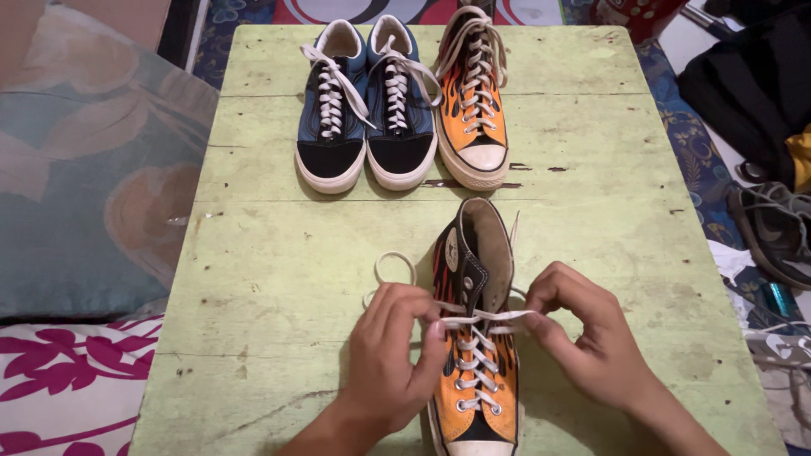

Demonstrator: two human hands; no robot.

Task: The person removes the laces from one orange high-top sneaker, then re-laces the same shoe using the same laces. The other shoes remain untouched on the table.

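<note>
A black high-top sneaker with orange flames lies on the pale green table, toe toward me. My left hand pinches its white lace on the left side; a loose loop of lace curls on the table beyond it. My right hand pinches the other lace end on the right side. The lace is stretched across the upper eyelets between both hands.
At the table's far edge stand a pair of blue and black low sneakers and a matching flame high-top. A floral cushion lies left. A dark bag and another shoe lie on the floor right.
</note>
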